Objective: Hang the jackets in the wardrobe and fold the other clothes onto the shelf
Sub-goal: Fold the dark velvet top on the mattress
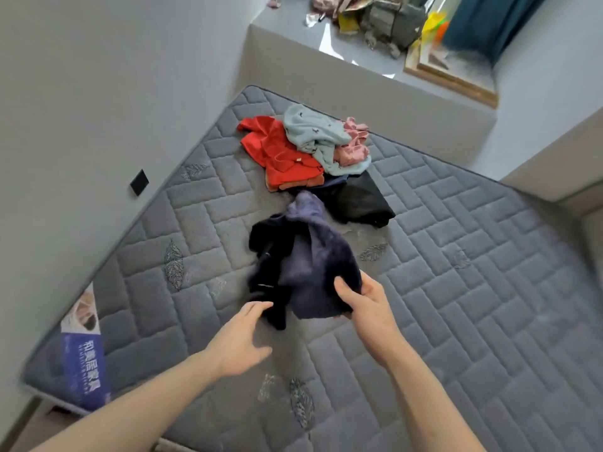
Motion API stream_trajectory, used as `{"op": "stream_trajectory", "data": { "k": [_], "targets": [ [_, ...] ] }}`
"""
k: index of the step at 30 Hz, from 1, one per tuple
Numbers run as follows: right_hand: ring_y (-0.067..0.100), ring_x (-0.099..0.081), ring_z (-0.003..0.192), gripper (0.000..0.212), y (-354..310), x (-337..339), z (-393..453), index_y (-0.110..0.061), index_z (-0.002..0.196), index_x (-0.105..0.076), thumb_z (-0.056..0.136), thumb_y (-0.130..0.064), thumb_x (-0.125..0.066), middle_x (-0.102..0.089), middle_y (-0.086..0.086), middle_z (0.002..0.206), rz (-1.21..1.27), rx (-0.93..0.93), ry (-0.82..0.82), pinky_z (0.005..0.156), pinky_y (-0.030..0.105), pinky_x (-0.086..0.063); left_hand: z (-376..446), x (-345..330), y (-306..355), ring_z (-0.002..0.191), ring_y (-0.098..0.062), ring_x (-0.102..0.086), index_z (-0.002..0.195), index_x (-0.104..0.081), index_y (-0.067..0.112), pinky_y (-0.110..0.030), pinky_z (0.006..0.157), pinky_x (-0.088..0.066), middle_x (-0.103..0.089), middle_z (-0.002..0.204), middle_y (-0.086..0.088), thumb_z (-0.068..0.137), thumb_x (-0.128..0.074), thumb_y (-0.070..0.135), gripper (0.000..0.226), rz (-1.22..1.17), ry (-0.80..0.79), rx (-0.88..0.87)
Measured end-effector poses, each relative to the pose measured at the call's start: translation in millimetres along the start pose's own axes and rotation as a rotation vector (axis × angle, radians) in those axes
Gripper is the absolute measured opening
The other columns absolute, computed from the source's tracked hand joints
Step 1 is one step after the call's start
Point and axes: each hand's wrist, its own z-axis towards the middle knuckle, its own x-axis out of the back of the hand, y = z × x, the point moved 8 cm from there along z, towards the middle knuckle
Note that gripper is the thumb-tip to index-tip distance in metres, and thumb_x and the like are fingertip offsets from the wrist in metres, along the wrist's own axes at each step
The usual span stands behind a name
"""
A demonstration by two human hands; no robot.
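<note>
The task looks barely begun. The right hand [362, 303] has its fingers clamped on the edge of a dark navy fleece garment [310, 265] lifted above the mattress [473, 288]; the left hand [241, 340] reaches for it, fingers apart. A red garment [277, 154], light blue top [313, 135], pink piece [352, 148] and black garment [362, 200] lie heaped, unfolded. No wardrobe or shelf shows.

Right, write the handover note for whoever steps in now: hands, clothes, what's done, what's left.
Right hand grips the dark blue fleece, lifted over the mattress.
Left hand is open, fingertips at the fleece's dark lower edge.
Still piled on the mattress: red garment, light blue garment, pink garment, black garment.
Done: nothing visibly hung or folded; wardrobe and shelf are out of view.
Left: sort the fleece, then the pile.
</note>
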Motion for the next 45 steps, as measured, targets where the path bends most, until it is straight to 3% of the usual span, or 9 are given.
{"op": "stream_trajectory", "data": {
  "k": [7, 13, 15, 18, 22, 26, 31, 39, 45],
  "targets": [
    [0.0, -0.07, 0.082, 0.017, -91.4, -9.4, -121.3, -0.016, 0.104, -0.071, 0.106, -0.009, -0.055, -0.075, -0.009, 0.088, -0.053, 0.184, 0.105, 0.065, 0.014, -0.051, -65.6, 40.3, 99.3, 0.133, -0.028, -0.047, 0.153, -0.031, 0.017, -0.045, 0.103, -0.048, -0.044, 0.148, -0.004, 0.065, -0.079, 0.065, 0.11, 0.086, 0.143, -0.06],
    [0.01, -0.07, 0.091, 0.026, -125.1, 13.9, -195.1, -0.027, 0.096, -0.081, 0.102, -0.013, -0.06, -0.076, -0.002, 0.097, 0.089, 0.328, 0.276, 0.074, 0.022, -0.054, -110.8, 16.9, 76.2, 0.102, -0.023, -0.063, 0.099, -0.066, 0.025, -0.041, 0.091, -0.052, -0.065, 0.109, -0.001, 0.097, -0.064, 0.033, 0.008, 0.126, 0.111, 0.061],
    [0.016, -0.071, 0.103, 0.021, -132.4, 27.7, -217.4, -0.026, 0.1, -0.081, 0.101, -0.017, -0.062, -0.077, 0.002, 0.105, 0.15, 0.38, 0.336, 0.088, 0.031, -0.056, -130.3, 3.2, 85.5, 0.076, -0.012, -0.066, 0.073, -0.065, 0.029, -0.036, 0.082, -0.056, -0.07, 0.078, 0.009, 0.098, -0.064, 0.031, 0.025, -0.003, 0.004, 0.053],
    [0.015, -0.072, 0.106, 0.018, -137.5, 42.1, -247.4, -0.03, 0.103, -0.08, 0.1, -0.025, -0.064, -0.078, -0.001, 0.108, 0.107, 0.453, 0.44, 0.091, 0.032, -0.056, -166.2, -10.3, 131.8, 0.079, -0.011, -0.071, 0.085, -0.072, 0.028, -0.036, 0.084, -0.056, -0.076, 0.082, 0.004, 0.089, -0.066, 0.036, 0.011, -0.185, -0.142, -0.064],
    [0.01, -0.074, 0.098, 0.022, -145.9, 45.6, -274.2, -0.033, 0.099, -0.079, 0.104, -0.022, -0.062, -0.079, -0.003, 0.102, 0.089, 0.558, 0.532, 0.079, 0.02, -0.057, -199.9, -17.1, 205.5, 0.11, -0.008, -0.068, 0.117, -0.063, 0.043, -0.029, 0.098, -0.052, -0.073, 0.115, 0.012, 0.074, -0.079, 0.064, 0.05, -0.576, -0.306, -0.215],
    [0.008, -0.073, 0.096, 0.024, -161.1, 39.0, -288.1, -0.037, 0.097, -0.078, 0.105, -0.023, -0.06, -0.079, -0.006, 0.099, 0.064, 0.644, 0.535, 0.078, 0.019, -0.056, -194.3, -9.0, 253.2, 0.111, 0.006, -0.062, 0.125, -0.043, 0.053, -0.022, 0.09, -0.053, -0.062, 0.121, 0.029, 0.05, -0.087, 0.078, 0.09, -0.294, -0.023, -0.308],
    [0.009, -0.072, 0.102, 0.015, -178.1, 57.3, -302.9, -0.036, 0.105, -0.077, 0.101, -0.035, -0.062, -0.078, -0.008, 0.105, 0.109, 0.733, 0.584, 0.084, 0.021, -0.057, -156.5, 11.6, 237.5, 0.084, -0.016, -0.065, 0.094, -0.058, 0.035, -0.043, 0.08, -0.056, -0.069, 0.087, 0.011, 0.088, -0.059, 0.029, 0.009, -0.094, 0.158, -0.212],
    [-0.013, -0.061, 0.085, 0.01, -121.0, 128.3, -304.9, -0.03, 0.1, -0.061, 0.104, -0.039, -0.06, -0.062, -0.011, 0.107, 0.019, 0.544, 0.887, 0.082, 0.02, -0.047, -125.9, 152.6, 205.1, 0.099, -0.021, -0.064, 0.097, -0.059, 0.03, -0.031, 0.077, -0.045, -0.067, 0.094, 0.007, 0.097, -0.053, 0.013, 0.018, -0.438, 0.414, -0.193],
    [-0.019, -0.058, 0.102, 0.007, -74.7, 133.6, -291.0, -0.043, 0.111, -0.059, 0.104, -0.043, -0.057, -0.054, -0.037, 0.115, -0.016, 0.421, 0.921, 0.078, 0.005, -0.043, -150.2, 158.4, 173.1, 0.079, -0.001, -0.063, 0.099, -0.049, 0.04, -0.03, 0.067, -0.051, -0.068, 0.09, 0.022, 0.059, -0.082, 0.072, 0.06, 0.437, 0.186, -0.357]
  ]
}}
